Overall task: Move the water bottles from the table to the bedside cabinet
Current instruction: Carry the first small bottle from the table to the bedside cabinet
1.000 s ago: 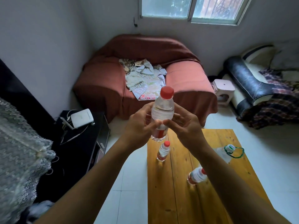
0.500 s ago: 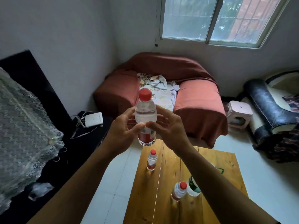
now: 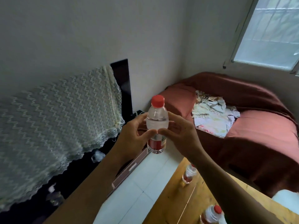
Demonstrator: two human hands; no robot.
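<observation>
Bottle [image 3: 157, 122], label [image 3: 155, 143] unreadable, in left hand [image 3: 134, 135], right hand [image 3: 179, 136]

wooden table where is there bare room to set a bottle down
On the wooden table, bare planks run along the left edge between the far small bottle and the near bottle. It is crowded at the right, where the near bottle stands by a white container.

A wooden table [image 3: 182, 206] stands on the white tiled floor [image 3: 139, 191]. One red-capped water bottle [image 3: 189, 173] stands upright near the table's far end and another [image 3: 212, 215] at its near edge. A pale container [image 3: 286, 201] sits to the right. At left, a lace cloth [image 3: 56, 123] drapes down to a low black cabinet [image 3: 76, 178].
</observation>
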